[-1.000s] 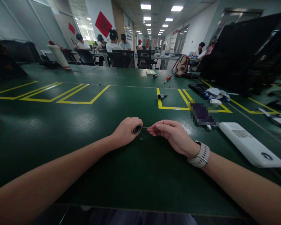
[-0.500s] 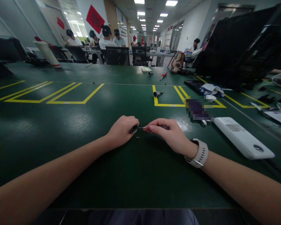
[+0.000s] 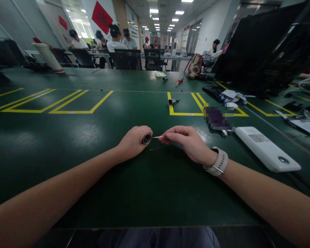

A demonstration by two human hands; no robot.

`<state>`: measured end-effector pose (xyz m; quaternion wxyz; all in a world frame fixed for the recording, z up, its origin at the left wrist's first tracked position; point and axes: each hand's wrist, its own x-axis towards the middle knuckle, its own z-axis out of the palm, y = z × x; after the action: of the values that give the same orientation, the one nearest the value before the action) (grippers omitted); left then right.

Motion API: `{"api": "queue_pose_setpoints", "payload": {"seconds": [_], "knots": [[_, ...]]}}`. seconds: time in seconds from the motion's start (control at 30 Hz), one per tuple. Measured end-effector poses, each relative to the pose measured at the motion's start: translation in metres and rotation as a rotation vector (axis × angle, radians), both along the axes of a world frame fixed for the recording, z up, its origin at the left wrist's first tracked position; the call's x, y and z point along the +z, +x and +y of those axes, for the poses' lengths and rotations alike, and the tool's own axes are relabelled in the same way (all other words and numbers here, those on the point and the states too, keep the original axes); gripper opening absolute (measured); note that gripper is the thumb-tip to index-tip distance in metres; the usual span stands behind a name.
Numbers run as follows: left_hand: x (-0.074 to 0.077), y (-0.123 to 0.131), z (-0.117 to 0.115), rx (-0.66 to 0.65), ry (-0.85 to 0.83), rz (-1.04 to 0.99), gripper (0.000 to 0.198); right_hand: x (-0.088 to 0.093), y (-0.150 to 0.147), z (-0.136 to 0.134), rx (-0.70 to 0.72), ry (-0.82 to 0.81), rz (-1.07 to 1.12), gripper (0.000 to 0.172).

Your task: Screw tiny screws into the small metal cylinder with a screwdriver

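My left hand (image 3: 134, 142) is closed round a dark, round metal part (image 3: 146, 139), its hollow end turned towards me. My right hand (image 3: 182, 139) grips a slim screwdriver (image 3: 157, 137); most of its handle is hidden in the fingers. The thin shaft points left and its tip meets the rim of the metal part, though exact contact is too small to make out. Below, on the green table (image 3: 144, 193), lies a tiny screw-like piece (image 3: 151, 150). Another small dark piece (image 3: 162, 143) shows just under my right fingertips.
Ahead lie a metal cylindrical part (image 3: 172, 102), a similar one (image 3: 164, 79) and a red-handled screwdriver (image 3: 180, 81). To the right are a white power bank (image 3: 267, 148), a blurred-out phone (image 3: 217, 117), gloves (image 3: 232, 96) and a clipboard (image 3: 306, 120). People sit at far desks.
The metal part has turned so its hollow end faces me more. More of the screwdriver's shaft shows, and a small dark piece has come into sight under my right fingers. The view has shifted slightly.
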<state>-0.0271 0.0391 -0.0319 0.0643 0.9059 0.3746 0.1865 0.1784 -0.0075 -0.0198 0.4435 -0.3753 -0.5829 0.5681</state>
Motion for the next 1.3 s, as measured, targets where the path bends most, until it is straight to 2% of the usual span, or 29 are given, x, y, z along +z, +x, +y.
{"api": "queue_pose_setpoints", "payload": {"seconds": [0.1, 0.33, 0.5, 0.63, 0.9, 1.17, 1.3], "knots": [[0.0, 0.0, -0.001, -0.008, 0.022, 0.032, 0.007, 0.001, 0.0, -0.004, 0.007, 0.14, -0.165, 0.015], [0.001, 0.001, -0.001, 0.049, 0.014, 0.033, 0.008, -0.005, 0.001, 0.006, 0.054, -0.196, 0.161, 0.012], [0.001, 0.001, 0.0, 0.066, 0.004, 0.032, 0.006, -0.009, 0.004, 0.011, 0.074, -0.234, 0.235, 0.012], [0.001, 0.001, 0.0, 0.078, -0.002, 0.037, 0.006, -0.008, 0.005, 0.012, 0.04, -0.251, 0.214, 0.01], [0.0, -0.001, 0.002, 0.092, -0.013, 0.018, 0.004, -0.01, 0.006, 0.012, -0.003, -0.192, 0.2, 0.01], [0.003, -0.001, -0.001, 0.108, 0.018, 0.096, 0.004, -0.009, 0.003, 0.008, -0.103, -0.115, 0.173, 0.011], [0.002, -0.002, -0.001, 0.131, 0.004, 0.065, 0.003, -0.008, 0.003, 0.008, -0.156, -0.121, 0.115, 0.011]]}}
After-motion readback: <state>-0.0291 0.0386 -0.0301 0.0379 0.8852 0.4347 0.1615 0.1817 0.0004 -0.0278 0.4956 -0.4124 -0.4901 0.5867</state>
